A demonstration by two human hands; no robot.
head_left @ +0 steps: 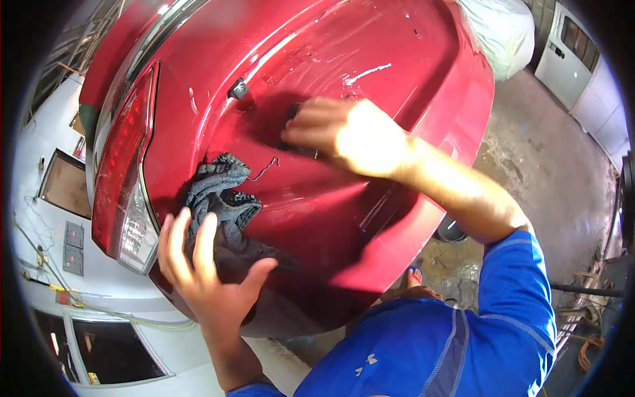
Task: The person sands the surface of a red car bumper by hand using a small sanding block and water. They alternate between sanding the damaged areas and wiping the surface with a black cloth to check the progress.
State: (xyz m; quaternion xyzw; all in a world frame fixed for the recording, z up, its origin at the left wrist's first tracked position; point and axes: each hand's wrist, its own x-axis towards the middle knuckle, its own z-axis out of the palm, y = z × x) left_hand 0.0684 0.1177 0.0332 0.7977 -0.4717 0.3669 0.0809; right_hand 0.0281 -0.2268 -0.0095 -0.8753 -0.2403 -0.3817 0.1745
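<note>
Head view puts the rumpled grey cloth (pixel 225 213), likely light, limp and best gathered by its folds, on the red panel (pixel 311 231) at twelve o'clock from the left hand (pixel 215 291), fingers spread; the right hand's (pixel 350 132) blurred grip I cannot tell.

- Free passage: bare panel (pixel 311 225) between the cloth (pixel 221 182) and the right forearm (pixel 463 188).
- Free area: panel beyond the right hand (pixel 344 132), toward the far edge.
- Obstruction: right hand and forearm span the panel from the right, restricting direct crossing.
- Obstruction: cloth, bunched, just ahead of the left hand (pixel 215 291).
- Obstruction: black knob (pixel 238 88), projecting beyond the cloth.
- Left boundary: lamp (pixel 129 169).
</note>
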